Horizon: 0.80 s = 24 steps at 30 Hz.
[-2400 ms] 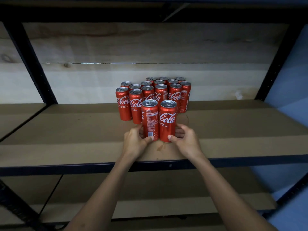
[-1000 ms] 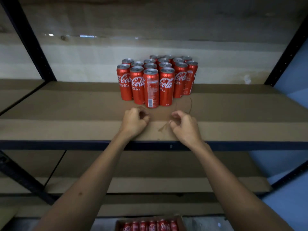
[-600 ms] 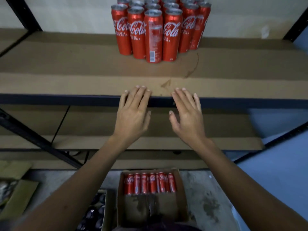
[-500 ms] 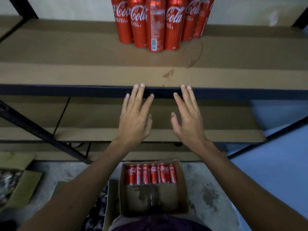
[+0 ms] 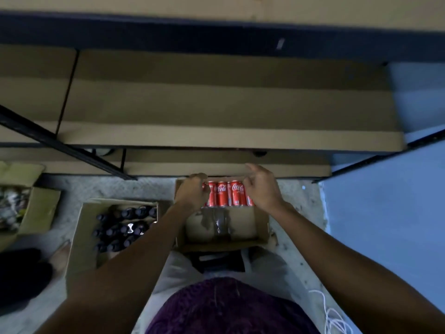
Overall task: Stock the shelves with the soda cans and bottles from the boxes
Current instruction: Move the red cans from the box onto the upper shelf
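At the far left, an open cardboard box point(image 5: 36, 213) sits on the floor point(image 5: 149, 186) with indistinct contents. To its right, a second open box point(image 5: 83, 227) holds dark bottles point(image 5: 122, 230) standing upright in rows. Next to it, the can box point(image 5: 226, 227) rests on the floor directly in front of the person; its near portion is bare taped cardboard, and a single row of red cola cans point(image 5: 227, 192) lies along its far wall. The left hand point(image 5: 192, 191) reaches over the left end of this row with fingers curled downward at the cans; whether it grips one cannot be determined. The right hand point(image 5: 262, 186) is at the right end of the row, fingers curled around the end can. Above the boxes, the lower shelf boards point(image 5: 216, 104) of the rack carry brown cardboard liners. At the lower right, a white cord point(image 5: 334, 319) lies on the floor beside a blue wall point(image 5: 390, 213).
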Available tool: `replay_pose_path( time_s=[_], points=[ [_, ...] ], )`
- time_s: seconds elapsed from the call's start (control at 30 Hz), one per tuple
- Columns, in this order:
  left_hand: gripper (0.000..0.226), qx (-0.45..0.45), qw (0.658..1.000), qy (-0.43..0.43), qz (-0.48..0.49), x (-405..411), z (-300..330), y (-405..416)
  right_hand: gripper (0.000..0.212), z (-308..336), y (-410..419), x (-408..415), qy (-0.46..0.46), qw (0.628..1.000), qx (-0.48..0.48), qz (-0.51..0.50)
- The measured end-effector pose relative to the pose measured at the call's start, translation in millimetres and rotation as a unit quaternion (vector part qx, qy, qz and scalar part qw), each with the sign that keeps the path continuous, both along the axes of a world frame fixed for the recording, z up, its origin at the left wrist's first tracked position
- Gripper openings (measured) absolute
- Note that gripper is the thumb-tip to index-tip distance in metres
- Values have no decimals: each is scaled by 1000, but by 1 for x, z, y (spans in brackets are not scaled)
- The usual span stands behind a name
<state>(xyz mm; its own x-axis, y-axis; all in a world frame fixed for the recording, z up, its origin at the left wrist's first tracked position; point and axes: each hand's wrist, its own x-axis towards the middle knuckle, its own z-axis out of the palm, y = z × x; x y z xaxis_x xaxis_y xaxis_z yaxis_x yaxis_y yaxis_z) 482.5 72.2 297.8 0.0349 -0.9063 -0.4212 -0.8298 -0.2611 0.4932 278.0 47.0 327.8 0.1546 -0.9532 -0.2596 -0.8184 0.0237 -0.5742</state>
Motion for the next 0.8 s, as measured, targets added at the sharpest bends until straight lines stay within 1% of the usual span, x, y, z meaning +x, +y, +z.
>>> replay_pose_path(
  time_s=[0.07, 0.13, 0.3, 0.43, 0.5, 0.57, 0.63, 0.67, 0.73, 0.8],
  points=[
    [25, 14, 1000, 0, -1, -3, -22, 1, 43, -26, 4, -4, 14, 999, 26, -13],
    [19, 32, 999, 7, 1, -7, -48, 1, 40, -55, 7, -9, 30, 998, 44, -21],
    [25, 65, 997, 39, 28, -14, -126, -1, 35, -141, 8, -23, 43, 996, 78, -16],
    [29, 80, 994, 45, 59, -17, -196, -3, 31, -209, 8, -29, 68, 992, 101, -28],
    [30, 90, 991, 58, 77, -19, -232, -2, 41, -248, 7, -31, 73, 991, 103, -37],
    [35, 104, 987, 67, 99, -20, -270, -3, 53, -305, 7, -40, 77, 991, 95, -50],
    [40, 118, 984, 75, 113, -21, -307, -4, 58, -363, 6, -49, 87, 989, 102, -60],
    [41, 124, 982, 79, 115, -21, -325, -6, 59, -376, 6, -48, 94, 987, 110, -67],
    [44, 140, 978, 89, 125, -22, -357, -8, 50, -380, 4, -35, 93, 984, 133, -73],
    [46, 154, 975, 87, 131, -23, -384, -11, 38, -391, 1, -25, 66, 982, 156, -79]
  ],
)
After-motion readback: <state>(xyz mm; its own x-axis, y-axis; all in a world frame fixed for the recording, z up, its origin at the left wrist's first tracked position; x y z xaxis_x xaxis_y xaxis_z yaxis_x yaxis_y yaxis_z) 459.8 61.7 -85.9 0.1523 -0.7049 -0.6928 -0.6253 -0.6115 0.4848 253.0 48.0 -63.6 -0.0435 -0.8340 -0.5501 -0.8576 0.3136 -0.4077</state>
